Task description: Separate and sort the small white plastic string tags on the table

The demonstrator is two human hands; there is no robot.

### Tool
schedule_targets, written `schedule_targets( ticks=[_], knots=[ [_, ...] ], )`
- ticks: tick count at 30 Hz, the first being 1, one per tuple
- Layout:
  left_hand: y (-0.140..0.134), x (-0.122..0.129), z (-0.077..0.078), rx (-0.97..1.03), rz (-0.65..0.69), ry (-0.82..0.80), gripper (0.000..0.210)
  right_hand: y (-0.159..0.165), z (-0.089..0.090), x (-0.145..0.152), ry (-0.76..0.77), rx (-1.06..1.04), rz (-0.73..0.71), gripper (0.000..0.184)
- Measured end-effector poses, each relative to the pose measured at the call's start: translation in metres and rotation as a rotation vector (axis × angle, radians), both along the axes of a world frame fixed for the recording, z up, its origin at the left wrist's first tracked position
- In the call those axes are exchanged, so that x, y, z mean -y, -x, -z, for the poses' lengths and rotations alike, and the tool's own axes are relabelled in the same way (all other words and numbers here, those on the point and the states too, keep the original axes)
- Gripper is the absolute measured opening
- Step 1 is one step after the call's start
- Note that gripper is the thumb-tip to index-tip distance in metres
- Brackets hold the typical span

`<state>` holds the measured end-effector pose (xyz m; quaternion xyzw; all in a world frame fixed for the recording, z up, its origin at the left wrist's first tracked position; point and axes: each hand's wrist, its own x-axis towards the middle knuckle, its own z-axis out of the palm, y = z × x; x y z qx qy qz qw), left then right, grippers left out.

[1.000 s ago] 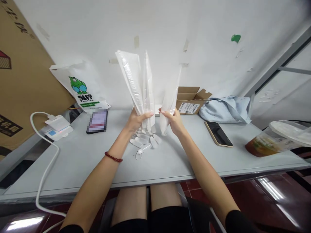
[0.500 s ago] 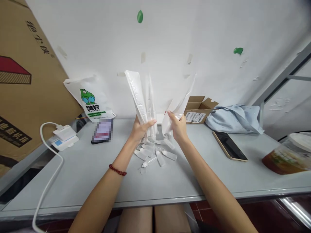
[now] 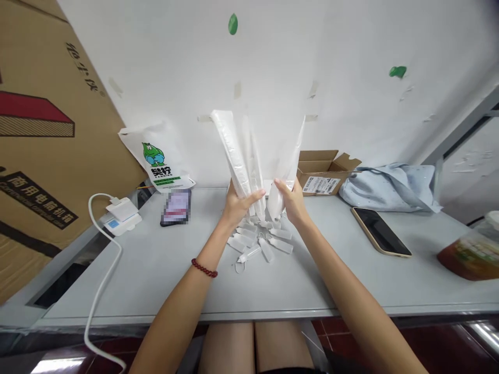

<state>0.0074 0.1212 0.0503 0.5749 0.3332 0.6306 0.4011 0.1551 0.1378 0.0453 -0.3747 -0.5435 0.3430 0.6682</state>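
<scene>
Translucent white plastic is filling both hands: the left hand [image 3: 241, 205] is pinching gathered folds of a tall, crinkled plastic bag [image 3: 234, 158] between thumb and fingers, and the right hand [image 3: 293, 201] is pinching another part just across from it. These parts seem to be belonging to one bag, though the join is hiding behind the hands. Below and between the hands, small, slim, translucent plastic bottles with thin loops [image 3: 266, 250] are lying scattered on the smooth grey desk [image 3: 148, 275]. More of them are showing, and spreading wider, than a second ago, which is suggesting that the bag is giving up its contents. Its lower folds are hiding the back of the pile.

Close behind the right hand, an open brown cardboard box [image 3: 322, 165] is limiting room; farther right, a pale blue cloth bag [image 3: 390, 188], a gold-edged black phone [image 3: 381, 232] and a clear plastic cup of amber drink [image 3: 470, 255] are sitting well apart from it. Left of the left hand, a dark phone with a blurred screen [image 3: 176, 206] is lying, and a white charger [image 3: 122, 214] is trailing its cable beyond.
</scene>
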Motion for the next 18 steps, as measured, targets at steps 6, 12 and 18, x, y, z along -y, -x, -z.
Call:
schedule_targets(
  ticks=[6,12,18],
  knots=[
    [-0.004,0.004,0.0,-0.046,-0.046,-0.096,0.057,0.005,0.002,0.005,0.033,0.063,-0.096,0.059],
    [-0.01,0.005,0.0,-0.028,-0.083,-0.161,0.057,-0.002,0.003,0.01,0.019,0.081,-0.176,0.063],
    [-0.009,0.006,0.002,-0.023,-0.075,-0.117,0.058,-0.009,0.006,0.01,0.01,0.15,-0.255,0.06]
  ],
)
